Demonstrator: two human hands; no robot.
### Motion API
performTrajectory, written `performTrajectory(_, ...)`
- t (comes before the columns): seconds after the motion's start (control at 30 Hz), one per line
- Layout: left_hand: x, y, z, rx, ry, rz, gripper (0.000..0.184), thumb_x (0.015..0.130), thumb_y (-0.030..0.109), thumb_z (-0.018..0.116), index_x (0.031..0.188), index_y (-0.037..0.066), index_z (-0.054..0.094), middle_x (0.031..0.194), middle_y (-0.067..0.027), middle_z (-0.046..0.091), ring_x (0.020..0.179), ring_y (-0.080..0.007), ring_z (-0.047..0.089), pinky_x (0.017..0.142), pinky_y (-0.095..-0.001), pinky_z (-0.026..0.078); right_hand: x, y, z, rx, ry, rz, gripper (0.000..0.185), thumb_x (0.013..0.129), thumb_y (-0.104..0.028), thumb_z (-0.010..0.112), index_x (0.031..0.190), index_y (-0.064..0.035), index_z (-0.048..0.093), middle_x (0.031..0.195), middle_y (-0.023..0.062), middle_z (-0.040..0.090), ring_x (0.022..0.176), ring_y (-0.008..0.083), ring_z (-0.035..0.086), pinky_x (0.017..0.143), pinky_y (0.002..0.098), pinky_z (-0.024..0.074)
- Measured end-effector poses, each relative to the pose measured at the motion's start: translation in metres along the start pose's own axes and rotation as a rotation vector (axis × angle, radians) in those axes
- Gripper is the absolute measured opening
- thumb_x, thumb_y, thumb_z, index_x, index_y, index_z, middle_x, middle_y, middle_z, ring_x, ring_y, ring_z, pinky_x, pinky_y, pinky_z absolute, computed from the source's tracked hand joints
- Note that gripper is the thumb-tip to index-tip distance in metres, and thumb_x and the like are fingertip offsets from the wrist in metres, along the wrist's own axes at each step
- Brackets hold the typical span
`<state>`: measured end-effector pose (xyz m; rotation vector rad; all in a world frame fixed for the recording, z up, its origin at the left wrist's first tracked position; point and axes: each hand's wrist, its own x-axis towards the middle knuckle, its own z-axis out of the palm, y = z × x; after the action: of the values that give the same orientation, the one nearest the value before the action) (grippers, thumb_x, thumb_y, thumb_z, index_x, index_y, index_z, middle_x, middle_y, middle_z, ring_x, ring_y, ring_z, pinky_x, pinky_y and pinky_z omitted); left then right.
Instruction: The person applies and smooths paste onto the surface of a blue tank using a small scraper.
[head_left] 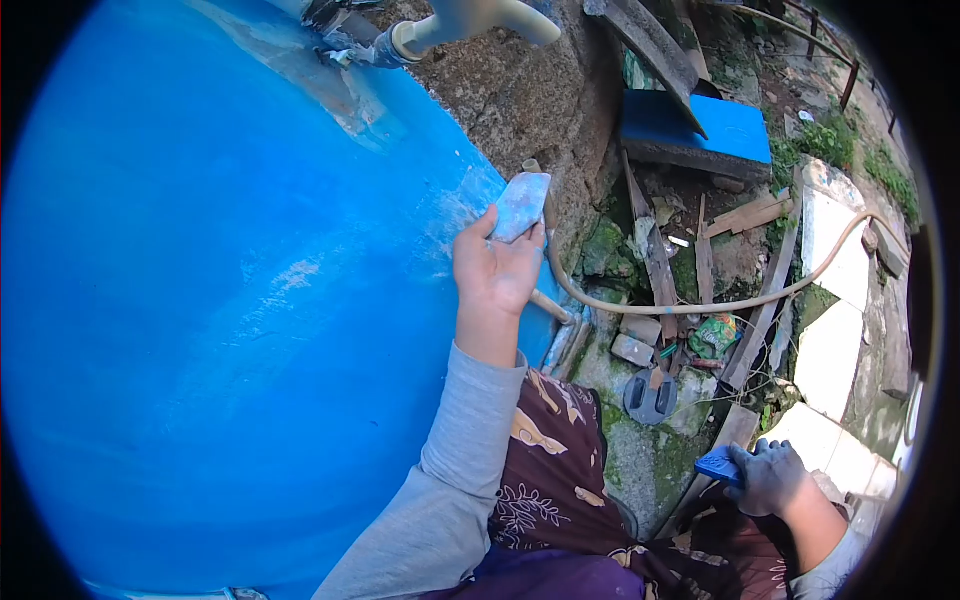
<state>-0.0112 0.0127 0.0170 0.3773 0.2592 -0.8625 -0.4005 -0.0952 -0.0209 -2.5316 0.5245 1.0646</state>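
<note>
My left hand (497, 268) is turned palm up beside the big blue surface (250, 300). Its thumb and fingers close on a pale bluish-white flat piece (522, 208) with a smeared face; its exact kind is unclear. Lower right, above the patterned dark cloth over my lap (545, 450), my right hand (772, 478) looks greyish and dusty. Its fingers wrap round a small blue block (722, 466) with faint light marks on top; whether it has bristles cannot be seen. Scuffed, whitish patches mark the blue surface near my left hand.
A beige hose (690, 308) curves across the ground on the right. Wooden planks (755, 330), bricks (633, 350) and a dark grey round lid-like object (650, 397) lie there. A blue-topped slab (700, 130) stands behind. Pipe fittings (430, 38) jut out at the top.
</note>
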Motion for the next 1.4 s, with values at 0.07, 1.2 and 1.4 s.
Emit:
performTrajectory(0.07,-0.002,-0.003,0.002,-0.026,-0.166,0.013,0.044,0.091,0.012,0.038,0.128,-0.008,0.024,0.134,-0.0227,0.029,0.127,-0.0344,0.026,0.106,-0.0454,0.021,-0.002,0.001,0.003,0.001,0.022,-0.014,0.064,0.072,-0.041,0.059,0.123,-0.0045,0.046,0.107,0.0183,0.057,0.101,0.0292,0.054,0.087,0.0378,0.0389)
performTrajectory(1.2,0.005,0.004,-0.009,0.010,-0.054,-0.048,0.044,0.091,0.014,0.041,0.126,-0.009,0.028,0.133,-0.0213,0.032,0.124,-0.0331,0.032,0.105,-0.0440,0.024,-0.006,0.001,0.002,-0.011,0.023,-0.014,0.063,0.072,-0.039,0.059,0.122,-0.0025,0.046,0.103,0.0182,0.057,0.098,0.0288,0.054,0.085,0.0372,0.0394)
performTrajectory(1.4,-0.001,-0.008,0.003,-0.008,0.043,0.022,0.041,0.091,0.011,0.039,0.126,-0.007,0.030,0.131,-0.0216,0.034,0.125,-0.0326,0.030,0.104,-0.0450,0.024,-0.004,0.001,0.001,-0.002,0.002,0.020,0.064,0.072,-0.040,0.059,0.122,-0.0023,0.046,0.103,0.0192,0.057,0.100,0.0290,0.054,0.086,0.0373,0.0391)
